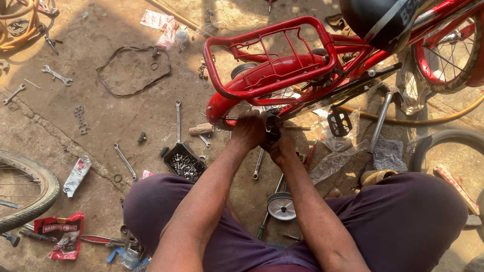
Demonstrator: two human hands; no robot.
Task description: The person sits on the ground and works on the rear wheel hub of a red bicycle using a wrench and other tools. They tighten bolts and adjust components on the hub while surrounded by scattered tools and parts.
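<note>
Both hands are down at the rear wheel of the red kids' bike (282, 75): left hand (248, 132) and right hand (282, 147) clamp a small dark bracket (273, 130) by the axle. The bracket looks not fully fastened yet, and one training wheel (281, 205) lies unmounted on the ground, spanners (177, 120) scattered nearby.

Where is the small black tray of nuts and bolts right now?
In the head view, the black tray sits on the ground left of the left forearm, below the long spanner and near the red bicycle.
</note>
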